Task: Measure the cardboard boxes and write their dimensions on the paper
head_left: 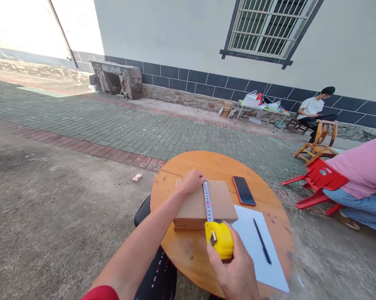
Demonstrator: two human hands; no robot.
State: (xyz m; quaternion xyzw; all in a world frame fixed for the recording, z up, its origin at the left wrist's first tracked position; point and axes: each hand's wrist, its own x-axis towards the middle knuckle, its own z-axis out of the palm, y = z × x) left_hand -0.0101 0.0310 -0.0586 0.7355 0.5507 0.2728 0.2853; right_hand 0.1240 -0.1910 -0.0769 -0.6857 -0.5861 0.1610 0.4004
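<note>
A brown cardboard box (194, 205) lies on a round wooden table (188, 250). My left hand (191, 181) rests closed at the box's far edge, pinning the end of a white measuring tape (208, 201) there. The tape runs across the box top toward me into a yellow tape measure case (219, 240), which my right hand (238, 271) grips at the box's near edge.
A red phone (243, 190) lies right of the box. A white sheet (259, 246) with a black pen (262, 241) lies at the table's right. A person in pink (361, 171) sits on a red chair (316, 183). Another person (313, 109) sits by a far table.
</note>
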